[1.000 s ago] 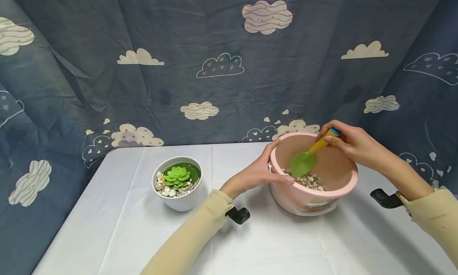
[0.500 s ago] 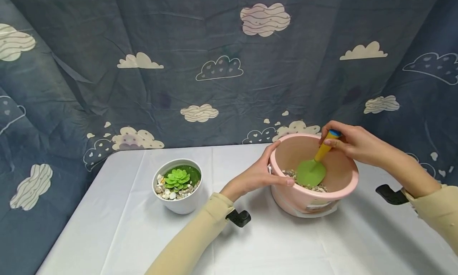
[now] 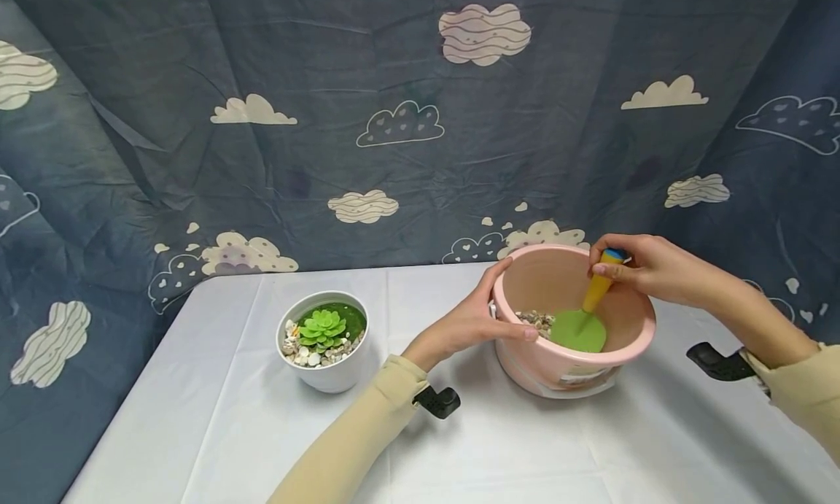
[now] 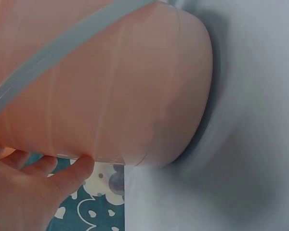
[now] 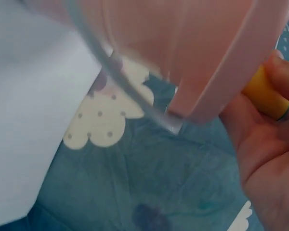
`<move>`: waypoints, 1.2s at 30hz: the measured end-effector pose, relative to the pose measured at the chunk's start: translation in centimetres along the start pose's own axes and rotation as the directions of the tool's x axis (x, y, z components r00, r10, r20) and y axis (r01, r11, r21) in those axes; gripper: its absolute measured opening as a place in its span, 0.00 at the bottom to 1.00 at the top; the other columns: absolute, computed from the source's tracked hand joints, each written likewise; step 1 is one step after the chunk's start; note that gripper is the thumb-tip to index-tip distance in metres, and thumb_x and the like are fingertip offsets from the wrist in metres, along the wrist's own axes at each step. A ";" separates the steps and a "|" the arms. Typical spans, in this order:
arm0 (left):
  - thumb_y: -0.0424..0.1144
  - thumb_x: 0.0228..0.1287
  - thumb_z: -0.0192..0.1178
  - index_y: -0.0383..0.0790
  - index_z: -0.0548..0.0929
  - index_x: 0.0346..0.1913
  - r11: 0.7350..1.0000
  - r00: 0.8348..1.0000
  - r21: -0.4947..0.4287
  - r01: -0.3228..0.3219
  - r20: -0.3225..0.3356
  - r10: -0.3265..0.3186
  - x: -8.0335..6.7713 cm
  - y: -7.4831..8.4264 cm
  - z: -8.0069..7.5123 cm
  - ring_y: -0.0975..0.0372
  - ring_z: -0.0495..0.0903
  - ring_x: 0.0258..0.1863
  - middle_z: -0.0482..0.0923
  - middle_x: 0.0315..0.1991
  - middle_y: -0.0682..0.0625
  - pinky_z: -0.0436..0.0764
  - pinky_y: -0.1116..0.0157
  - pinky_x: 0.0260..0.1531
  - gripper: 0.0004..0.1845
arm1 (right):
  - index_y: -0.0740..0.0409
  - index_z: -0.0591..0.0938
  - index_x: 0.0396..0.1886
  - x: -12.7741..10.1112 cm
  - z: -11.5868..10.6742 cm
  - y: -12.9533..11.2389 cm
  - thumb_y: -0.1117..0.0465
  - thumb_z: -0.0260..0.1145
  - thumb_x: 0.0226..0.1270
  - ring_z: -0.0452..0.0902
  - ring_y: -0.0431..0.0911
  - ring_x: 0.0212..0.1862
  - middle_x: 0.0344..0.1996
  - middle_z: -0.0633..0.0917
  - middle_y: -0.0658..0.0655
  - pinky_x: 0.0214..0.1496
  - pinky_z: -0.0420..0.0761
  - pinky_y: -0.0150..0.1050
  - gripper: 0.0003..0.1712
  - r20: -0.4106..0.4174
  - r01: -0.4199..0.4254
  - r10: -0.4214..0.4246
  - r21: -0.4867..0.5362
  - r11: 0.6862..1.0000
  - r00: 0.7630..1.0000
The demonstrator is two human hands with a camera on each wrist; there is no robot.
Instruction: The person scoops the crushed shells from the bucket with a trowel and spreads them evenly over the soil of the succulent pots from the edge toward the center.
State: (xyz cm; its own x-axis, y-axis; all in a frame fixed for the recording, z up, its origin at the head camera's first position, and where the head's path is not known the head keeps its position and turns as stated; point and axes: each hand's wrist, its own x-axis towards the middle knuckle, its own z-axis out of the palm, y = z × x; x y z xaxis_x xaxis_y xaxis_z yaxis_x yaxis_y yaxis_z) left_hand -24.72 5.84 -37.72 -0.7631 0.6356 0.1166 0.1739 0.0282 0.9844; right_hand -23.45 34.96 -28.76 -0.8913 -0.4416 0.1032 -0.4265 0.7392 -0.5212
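A pink bucket (image 3: 545, 369) stands on the table with gravel (image 3: 534, 319) in its bottom. My left hand (image 3: 462, 322) grips its left side, thumb along the near rim and fingers spread round the outer wall; in the left wrist view those fingertips (image 4: 82, 166) lie against the pink wall. My right hand (image 3: 652, 269) reaches over the far right rim and holds a toy shovel by its yellow handle (image 3: 596, 294). The green blade (image 3: 579, 331) points down into the gravel, its tip hidden behind the near wall. In the right wrist view the handle (image 5: 266, 94) shows between thumb and palm.
A white pot (image 3: 328, 376) with a green succulent (image 3: 321, 330), pebbles and a green patch stands to the left. The bucket's pale carrying handle (image 4: 62, 50) hangs down outside it. A dark cloud-print curtain (image 3: 315, 168) rises behind the white table (image 3: 230, 416).
The shovel has moved right and lower inside the bucket, its handle tilting more upright, and the right hand has dropped slightly with it. The left hand stays on the bucket.
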 end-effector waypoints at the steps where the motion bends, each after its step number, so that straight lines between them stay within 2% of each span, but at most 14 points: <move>1: 0.39 0.47 0.77 0.62 0.49 0.78 1.000 1.000 -0.004 0.000 0.001 0.000 0.0 0.0 0.0 0.60 0.60 0.70 0.53 0.74 0.59 0.61 0.64 0.65 0.59 | 0.56 0.80 0.42 0.0 0.1 -0.1 0.63 0.64 0.71 0.78 0.45 0.34 0.35 0.84 0.50 0.36 0.83 0.34 0.04 0.002 -0.011 0.011 0.007 1.000 1.000; 7: 0.37 0.48 0.76 0.62 0.49 0.77 1.000 1.000 -0.027 0.000 0.000 0.000 -0.2 0.0 0.0 0.57 0.60 0.70 0.53 0.74 0.58 0.59 0.64 0.65 0.59 | 0.61 0.80 0.44 -0.1 0.6 -0.6 0.59 0.65 0.71 0.77 0.47 0.33 0.33 0.83 0.54 0.33 0.82 0.34 0.09 -0.033 -0.124 0.125 0.019 0.992 0.992; 11: 0.37 0.47 0.77 0.63 0.49 0.77 1.000 1.000 -0.023 0.006 -0.006 -0.006 -0.3 0.0 0.0 0.57 0.61 0.70 0.54 0.73 0.58 0.59 0.64 0.65 0.59 | 0.65 0.78 0.46 0.0 1.0 -1.1 0.55 0.65 0.71 0.79 0.49 0.32 0.31 0.82 0.57 0.32 0.84 0.36 0.17 -0.050 -0.228 0.230 0.053 0.972 0.972; 15: 0.37 0.47 0.77 0.64 0.49 0.77 1.000 1.000 -0.023 0.010 -0.011 -0.010 -0.3 -0.1 0.0 0.57 0.61 0.70 0.54 0.74 0.56 0.59 0.63 0.65 0.59 | 0.68 0.78 0.47 0.1 1.6 -1.4 0.53 0.65 0.71 0.81 0.50 0.32 0.31 0.83 0.59 0.31 0.85 0.38 0.20 -0.065 -0.285 0.292 0.093 0.954 0.954; 21: 0.37 0.47 0.76 0.63 0.49 0.77 0.999 1.000 -0.028 0.015 -0.010 -0.016 -0.3 -0.1 0.2 0.58 0.61 0.70 0.53 0.74 0.57 0.59 0.63 0.66 0.59 | 0.75 0.74 0.53 0.3 3.2 -1.8 0.53 0.64 0.72 0.86 0.53 0.35 0.36 0.84 0.64 0.32 0.85 0.43 0.27 -0.069 -0.342 0.361 0.202 0.918 0.930; 24: 0.38 0.47 0.76 0.64 0.50 0.77 1.000 1.000 -0.022 0.017 -0.011 -0.017 -0.2 -0.2 0.3 0.58 0.60 0.70 0.53 0.74 0.59 0.59 0.63 0.66 0.59 | 0.75 0.73 0.54 0.4 3.7 -2.0 0.52 0.65 0.71 0.86 0.54 0.34 0.36 0.84 0.65 0.31 0.85 0.43 0.29 -0.095 -0.358 0.383 0.211 0.910 0.919; 29: 0.38 0.48 0.76 0.66 0.50 0.76 1.000 1.000 -0.014 0.018 -0.013 -0.018 -0.2 -0.1 0.2 0.58 0.59 0.71 0.53 0.74 0.58 0.59 0.62 0.66 0.58 | 0.75 0.74 0.51 1.2 4.0 -2.2 0.53 0.65 0.71 0.86 0.56 0.35 0.36 0.84 0.66 0.32 0.85 0.45 0.27 -0.101 -0.347 0.377 0.232 0.909 0.921; 36: 0.37 0.50 0.75 0.69 0.50 0.76 0.999 1.000 -0.027 0.031 0.001 -0.031 0.0 -0.2 0.2 0.60 0.59 0.71 0.53 0.74 0.57 0.60 0.65 0.65 0.57 | 0.74 0.75 0.50 2.3 4.1 -2.0 0.54 0.64 0.72 0.86 0.56 0.37 0.36 0.85 0.65 0.32 0.85 0.45 0.24 -0.074 -0.367 0.400 0.274 0.889 0.914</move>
State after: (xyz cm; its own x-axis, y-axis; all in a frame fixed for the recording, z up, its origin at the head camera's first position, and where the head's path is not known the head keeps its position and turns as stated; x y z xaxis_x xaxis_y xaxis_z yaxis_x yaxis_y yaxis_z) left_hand -24.65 5.97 -37.92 -0.7676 0.6352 0.0859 0.1334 0.0272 0.9907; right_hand -23.98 30.35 -30.97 -0.9962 -0.0702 -0.0513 -0.0101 0.6794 -0.7337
